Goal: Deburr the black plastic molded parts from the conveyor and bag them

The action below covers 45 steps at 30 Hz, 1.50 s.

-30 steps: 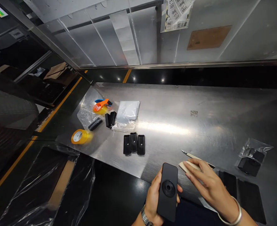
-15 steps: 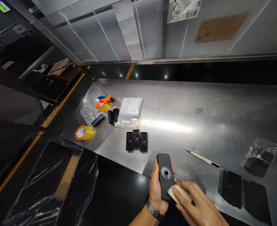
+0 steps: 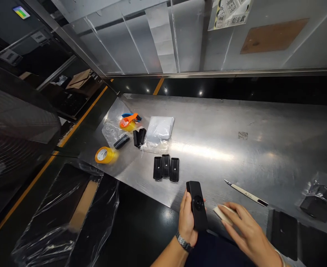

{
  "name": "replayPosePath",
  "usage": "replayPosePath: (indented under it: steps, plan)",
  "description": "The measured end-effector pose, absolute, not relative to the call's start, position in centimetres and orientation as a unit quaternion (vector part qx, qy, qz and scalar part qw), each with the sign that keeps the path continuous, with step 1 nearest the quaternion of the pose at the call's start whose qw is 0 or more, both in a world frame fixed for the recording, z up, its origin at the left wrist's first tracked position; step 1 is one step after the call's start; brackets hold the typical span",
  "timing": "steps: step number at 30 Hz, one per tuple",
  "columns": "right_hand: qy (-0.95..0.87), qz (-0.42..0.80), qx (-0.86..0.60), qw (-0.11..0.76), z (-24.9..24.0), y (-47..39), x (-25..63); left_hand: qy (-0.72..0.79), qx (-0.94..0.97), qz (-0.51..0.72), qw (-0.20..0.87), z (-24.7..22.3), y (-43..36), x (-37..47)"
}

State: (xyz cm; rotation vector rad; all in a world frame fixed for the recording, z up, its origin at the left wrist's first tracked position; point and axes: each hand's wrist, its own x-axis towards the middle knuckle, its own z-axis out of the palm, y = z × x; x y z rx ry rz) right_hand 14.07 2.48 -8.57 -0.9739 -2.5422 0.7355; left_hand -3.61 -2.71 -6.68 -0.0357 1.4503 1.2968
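- In the head view, at the lower centre of the frame, clasps with the left hand (image 3: 188,218) a black, oblong, round-edged device (image 3: 199,217) with a round recessed dial on its face; grip closed around its side, long end tilted slightly left.
- Just right of there, pinches in the right hand (image 3: 245,231) a small cream-coloured block (image 3: 223,215); grip closed on it between thumb and fingers, block near the device but apart from it.
- Wears a metal link watch (image 3: 183,242) on the left wrist and a silver bangle (image 3: 280,257) on the right, at the bottom edge.
- Above the right hand, shows a slim cream-and-black craft knife (image 3: 247,193) marked A26, lying slanted on the grey metal bench (image 3: 202,118).
- At lower right, shows two flat black panels (image 3: 286,233) side by side, with a clear plastic bag (image 3: 320,200) holding a black part above them.
- Near the centre, shows three small black open trays (image 3: 166,167) in a row.
- Left of centre, shows a yellow tape roll (image 3: 104,155), an orange tape dispenser (image 3: 129,120), small black blocks (image 3: 139,137) and a stack of white plastic sheets (image 3: 160,128).
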Motion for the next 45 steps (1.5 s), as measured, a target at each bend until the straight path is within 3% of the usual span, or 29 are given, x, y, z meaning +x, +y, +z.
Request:
replayPosePath:
  steps: [6,13,22,27,33,45]
  plan:
    - [-0.875,0.204,-0.394,0.195,-17.0,2.4,13.2,0.717,0.16,0.508,0.449,-12.1,-1.5,-5.8]
    - [-0.843,0.236,-0.427,0.228,-19.6,1.7,12.0,0.78,0.272,0.439,0.355,-13.7,1.7,-6.9]
    - [-0.672,0.441,-0.528,0.273,-13.4,2.6,10.6,0.712,0.392,0.428,0.396,-7.2,0.3,-3.8]
    - [-0.541,0.539,-0.572,0.299,-8.9,3.8,10.6,0.625,0.442,0.411,0.496,-4.0,-1.1,-3.4]
    - [-0.447,0.587,-0.585,0.337,-5.6,3.9,11.6,0.485,0.284,0.474,0.678,-3.3,-1.4,-4.3]
    - [-0.404,0.606,-0.584,0.36,-3.8,3.5,13.0,0.444,0.17,0.478,0.739,-2.3,-1.5,-2.7]
